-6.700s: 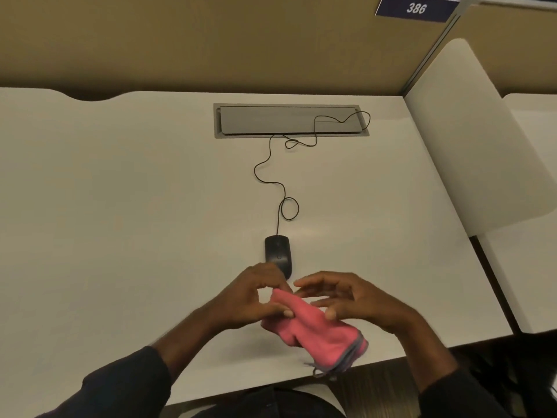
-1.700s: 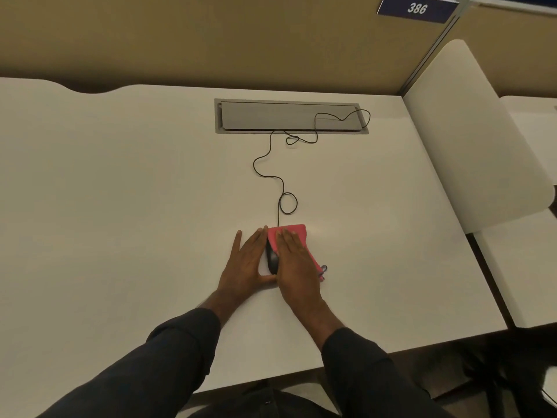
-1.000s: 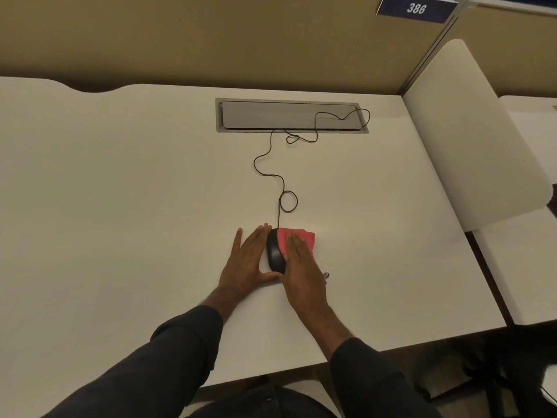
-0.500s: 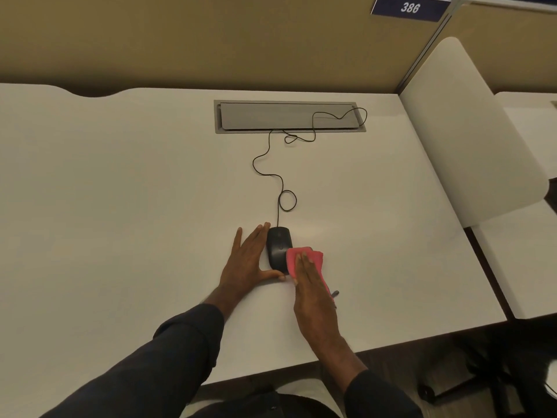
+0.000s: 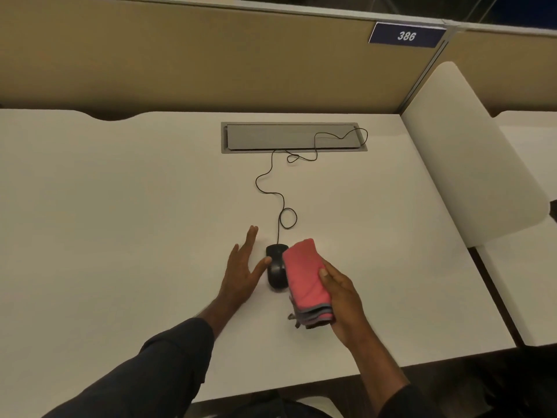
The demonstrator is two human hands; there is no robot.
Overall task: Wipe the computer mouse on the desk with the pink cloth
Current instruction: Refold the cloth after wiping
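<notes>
The black computer mouse (image 5: pixel 276 268) is lying on the white desk (image 5: pixel 120 221), near its front edge, with its cord (image 5: pixel 271 188) looping away toward the grey cable hatch (image 5: pixel 294 137) at the back. Half a second ago the pink cloth (image 5: pixel 304 279) was being pressed flat against the mouse's right flank; now it is being lifted clear and is hanging in the air over the mouse's right side, folded into a thick pad with its grey-edged layers fanning at the near end. That lift suggests the side stroke is finishing, and either the cloth is being repositioned for another pass over the top or the wiping is drawing to a close.

The right hand (image 5: pixel 343 297) is gripping the cloth, thumb on top and the fingers curled out of sight beneath it. The left hand (image 5: pixel 241 273) is lying open and flat on the desk just left of the mouse, fingers spread, its thumb tip touching the mouse's left flank and steadying it. The mouse is thus sitting between the two hands, its right edge hidden under the raised cloth, so whether cloth and mouse are parting entirely cannot be told.
</notes>
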